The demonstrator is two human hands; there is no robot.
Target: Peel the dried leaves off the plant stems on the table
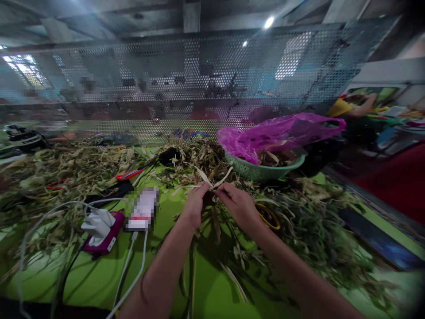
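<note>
Here, left hand and right hand both pinch pale leaf strip (grip partly hidden, blurred).

both hands meet ahead, fingers seemingly pinched.

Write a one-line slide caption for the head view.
Left hand and right hand pinch pale leaf strips above a green table littered with trimmings, near a basket.
</note>
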